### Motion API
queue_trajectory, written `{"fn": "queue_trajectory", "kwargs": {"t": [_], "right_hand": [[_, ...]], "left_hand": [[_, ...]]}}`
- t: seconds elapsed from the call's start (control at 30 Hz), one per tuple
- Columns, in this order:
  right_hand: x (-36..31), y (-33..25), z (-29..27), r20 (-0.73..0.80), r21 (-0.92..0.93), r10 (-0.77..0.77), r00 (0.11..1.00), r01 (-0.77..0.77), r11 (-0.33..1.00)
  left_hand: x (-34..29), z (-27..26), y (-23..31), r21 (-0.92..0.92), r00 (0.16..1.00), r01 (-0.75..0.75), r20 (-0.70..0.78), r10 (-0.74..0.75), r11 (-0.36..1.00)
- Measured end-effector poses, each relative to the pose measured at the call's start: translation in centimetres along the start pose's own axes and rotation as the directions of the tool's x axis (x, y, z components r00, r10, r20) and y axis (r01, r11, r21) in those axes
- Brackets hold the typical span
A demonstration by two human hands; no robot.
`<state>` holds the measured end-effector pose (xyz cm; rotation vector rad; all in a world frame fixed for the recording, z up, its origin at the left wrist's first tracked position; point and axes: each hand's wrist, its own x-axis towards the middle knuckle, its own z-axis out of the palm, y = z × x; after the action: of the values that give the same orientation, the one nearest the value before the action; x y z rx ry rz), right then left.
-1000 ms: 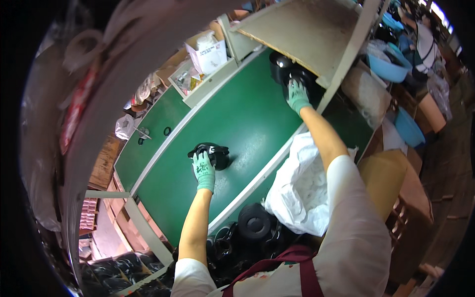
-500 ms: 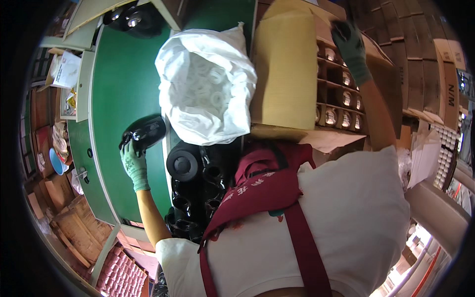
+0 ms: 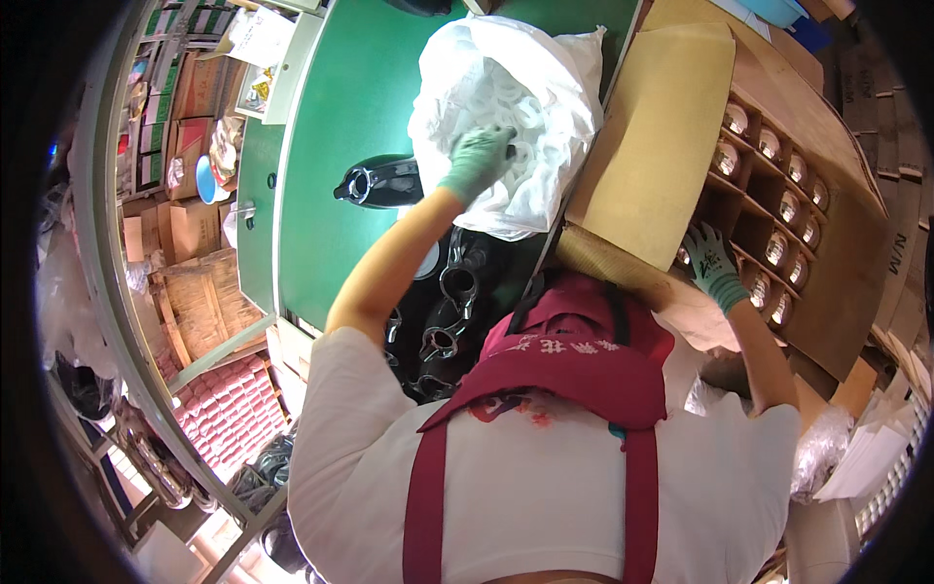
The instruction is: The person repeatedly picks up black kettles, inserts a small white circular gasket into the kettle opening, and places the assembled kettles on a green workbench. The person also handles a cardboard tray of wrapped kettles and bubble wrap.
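My left hand [image 3: 479, 163], in a pale green glove, is inside a white bag [image 3: 443, 117] of white plastic rings [image 3: 523, 156]. Its fingers curl down among the rings, hiding whatever is between them. Beside the bag, a glossy black jug-like housing [image 3: 385, 182] lies on its side on the green table [image 3: 341, 97]. My right hand [image 3: 715, 263], gloved too, rests at the near corner of a divided cardboard box [image 3: 827, 302] that holds silvery glass liners [image 3: 775, 248]. Its fingers are apart and reach over a compartment with a liner partly showing beside them.
Several black housings [image 3: 443, 341] stand between the table and my red apron [image 3: 574, 360]. A raised cardboard flap [image 3: 662, 127] separates the bag from the liners. To the left are an open drawer [image 3: 258, 92] and a blue basin [image 3: 207, 180]. Stacked cartons [image 3: 890, 224] stand at the right.
My left hand has let go of the black housing and moved right into the bag. My right hand has come from the box's far end to its near corner. The view has turned.
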<state>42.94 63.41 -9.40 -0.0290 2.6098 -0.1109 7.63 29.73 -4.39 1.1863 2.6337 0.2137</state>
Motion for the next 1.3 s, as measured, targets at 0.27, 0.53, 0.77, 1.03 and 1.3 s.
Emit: {"fn": "queue_trajectory", "kwargs": {"t": [0.27,0.53,0.77,1.03,1.3], "right_hand": [[-0.1,0.6,-1.1,0.021,-0.137,-0.187,0.982,0.188,0.973],[-0.8,1.5,-0.2,-0.107,0.069,-0.122,0.987,0.129,0.989],[-3.1,-0.1,1.0,-0.209,0.248,-0.041,0.977,0.093,0.964],[-1.2,0.9,-2.2,-0.045,0.283,-0.193,0.98,0.198,0.939],[-0.5,1.3,5.1,-0.039,-0.422,-0.287,0.957,0.245,0.873]], "left_hand": [[2.6,8.0,0.5,0.109,0.954,0.269,0.103,-0.28,0.957],[1.9,4.3,-2.0,-0.651,0.877,0.287,-0.116,-0.466,0.703],[0.6,1.6,-0.3,-0.96,0.912,0.137,0.026,-0.41,0.243],[1.6,3.4,-1.5,-0.831,0.923,0.016,-0.202,-0.328,0.556],[1.7,3.7,-2.3,0.037,0.993,0.106,-0.056,-0.104,0.994]]}}
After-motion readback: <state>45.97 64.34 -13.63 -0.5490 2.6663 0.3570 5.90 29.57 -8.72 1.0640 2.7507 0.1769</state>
